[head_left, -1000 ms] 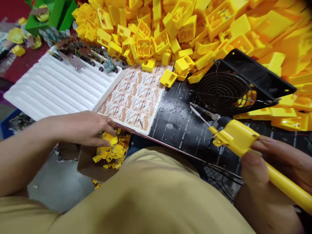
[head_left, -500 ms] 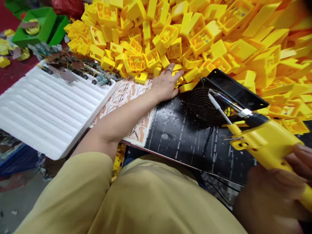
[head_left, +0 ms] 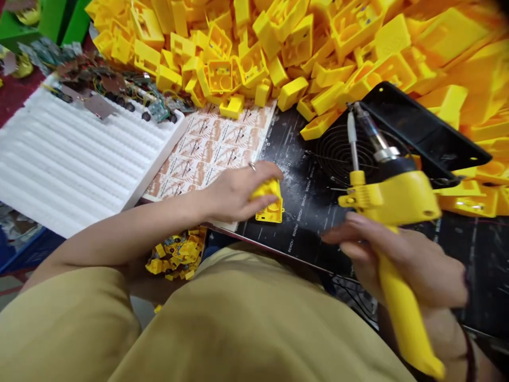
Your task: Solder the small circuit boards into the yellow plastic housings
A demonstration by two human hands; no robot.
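My left hand (head_left: pixel 234 192), with a ring on one finger, is closed round a small yellow plastic housing (head_left: pixel 271 206) that rests on the black mat (head_left: pixel 302 212) near its front edge. My right hand (head_left: pixel 401 260) grips the yellow handle of a soldering gun (head_left: pixel 392 212). The gun's metal tip (head_left: pixel 352 132) points away from me, over the black fan (head_left: pixel 358 148). A big heap of yellow housings (head_left: pixel 302 42) fills the back of the table.
A white ribbed foam tray (head_left: pixel 71 154) lies at the left, with circuit boards (head_left: pixel 107 90) on its far edge. A sheet of printed labels (head_left: pixel 210 148) sits between tray and mat. Small yellow parts (head_left: pixel 177 257) lie in a box below the table edge. Green bins (head_left: pixel 59 18) stand far left.
My left hand went from the box of small parts up to the heap, then came back to the mat holding a yellow housing. The soldering gun swung upright and moved left.
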